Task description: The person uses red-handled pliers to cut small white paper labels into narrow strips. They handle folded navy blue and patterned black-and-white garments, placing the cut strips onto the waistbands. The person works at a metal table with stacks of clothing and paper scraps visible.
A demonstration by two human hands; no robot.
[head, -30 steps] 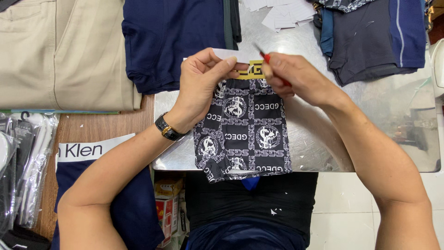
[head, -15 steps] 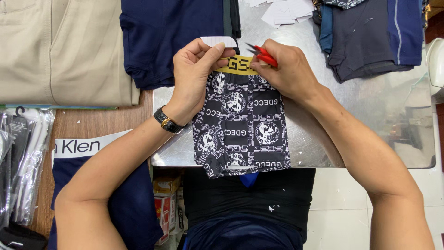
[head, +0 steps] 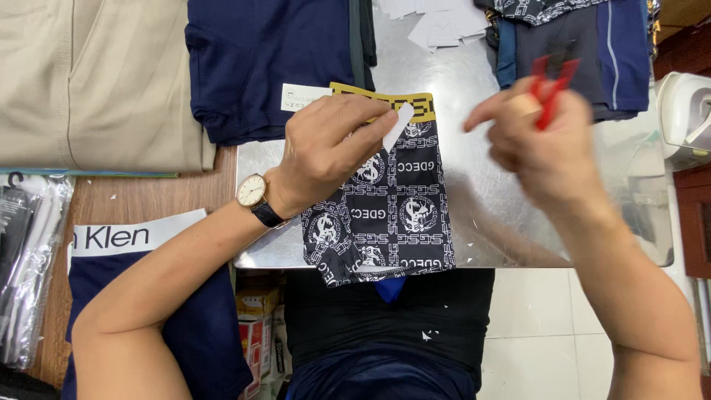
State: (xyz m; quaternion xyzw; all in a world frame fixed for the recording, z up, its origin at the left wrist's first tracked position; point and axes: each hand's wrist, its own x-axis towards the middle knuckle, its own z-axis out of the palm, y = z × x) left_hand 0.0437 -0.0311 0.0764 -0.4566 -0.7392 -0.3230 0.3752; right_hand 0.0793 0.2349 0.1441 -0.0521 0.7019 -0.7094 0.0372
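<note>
A pair of black boxer briefs in soft knit cloth, printed all over with white chain links and round medallions and topped by a mustard-yellow waistband, lies flat on the shiny, brushed-metal table, its leg ends hanging just over the near edge. The left hand, a round cream-faced wristwatch on a dark strap at its wrist, rests on the upper left of the briefs with its fingers pinching a small white paper tag just below the waistband. The right hand, blurred, is lifted to the right of the briefs, fingers curled around small red-handled snips. Half a second ago both hands met at the waistband with the snips against it; now the right hand has drawn away and the briefs lie lower and squarer. A navy garment lies folded just beyond the waistband.
</note>
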